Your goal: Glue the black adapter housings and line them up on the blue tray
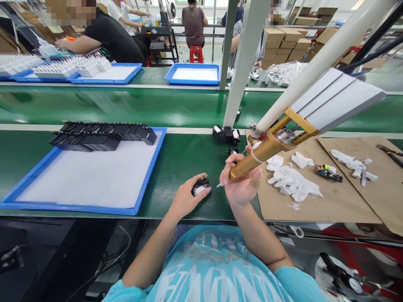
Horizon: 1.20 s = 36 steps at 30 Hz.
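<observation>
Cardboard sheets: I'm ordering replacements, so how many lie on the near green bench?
2. One sheet lies under the white scraps, beside the right hand holding the gold tool. The other sheet lies right of it, cut off by the frame. Any beneath are hidden.

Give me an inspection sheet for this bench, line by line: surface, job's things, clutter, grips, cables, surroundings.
Surface: green bench top, with a cardboard sheet at the right.
Job's things: small black part on the bench, gold tool with its tip close beside it; blue tray with rows of black parts at its far end.
Clutter: white scraps on the cardboard; a few black pieces by the post.
Grips: left hand closed on the small black part; right hand closed on the gold tool.
Cables: black cables overhead at the right.
Surroundings: other people at the far bench; stacked boxes.
</observation>
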Motion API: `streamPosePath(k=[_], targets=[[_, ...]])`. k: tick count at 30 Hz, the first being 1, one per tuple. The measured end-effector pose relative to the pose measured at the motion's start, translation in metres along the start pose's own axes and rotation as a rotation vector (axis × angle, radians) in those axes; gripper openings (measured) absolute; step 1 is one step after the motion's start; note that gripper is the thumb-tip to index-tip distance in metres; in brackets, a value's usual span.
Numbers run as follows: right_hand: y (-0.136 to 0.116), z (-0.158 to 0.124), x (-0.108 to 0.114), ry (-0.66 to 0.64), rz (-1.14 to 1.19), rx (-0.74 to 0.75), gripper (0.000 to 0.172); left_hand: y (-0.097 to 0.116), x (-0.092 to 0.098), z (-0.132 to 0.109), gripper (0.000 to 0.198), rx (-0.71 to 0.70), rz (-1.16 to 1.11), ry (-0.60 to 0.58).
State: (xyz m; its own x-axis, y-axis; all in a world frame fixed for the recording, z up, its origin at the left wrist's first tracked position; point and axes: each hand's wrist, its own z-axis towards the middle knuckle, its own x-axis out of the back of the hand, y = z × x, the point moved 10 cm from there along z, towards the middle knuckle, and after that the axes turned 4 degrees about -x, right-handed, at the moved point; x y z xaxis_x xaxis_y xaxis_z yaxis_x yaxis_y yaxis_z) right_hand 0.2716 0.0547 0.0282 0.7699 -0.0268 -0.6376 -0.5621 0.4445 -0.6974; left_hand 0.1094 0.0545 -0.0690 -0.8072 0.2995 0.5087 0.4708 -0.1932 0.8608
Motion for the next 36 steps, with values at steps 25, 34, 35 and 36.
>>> streamPosePath(k=[25,34,35,36], targets=[[-0.006,0.004,0.028,0.044,-0.032,0.009,0.036,0.043,-0.005,-0.013,0.028,-0.365,0.355,0.075],[-0.007,0.005,0.027,0.031,-0.004,0.012,0.035,0.029,-0.022,-0.008,0.026,-0.298,0.571,0.027],[-0.007,0.005,0.027,0.028,-0.001,0.015,0.034,0.026,-0.023,-0.008,0.027,-0.277,0.582,0.006],[-0.007,0.005,0.027,0.03,-0.004,0.015,0.034,0.024,-0.024,-0.007,0.027,-0.257,0.579,-0.016]])
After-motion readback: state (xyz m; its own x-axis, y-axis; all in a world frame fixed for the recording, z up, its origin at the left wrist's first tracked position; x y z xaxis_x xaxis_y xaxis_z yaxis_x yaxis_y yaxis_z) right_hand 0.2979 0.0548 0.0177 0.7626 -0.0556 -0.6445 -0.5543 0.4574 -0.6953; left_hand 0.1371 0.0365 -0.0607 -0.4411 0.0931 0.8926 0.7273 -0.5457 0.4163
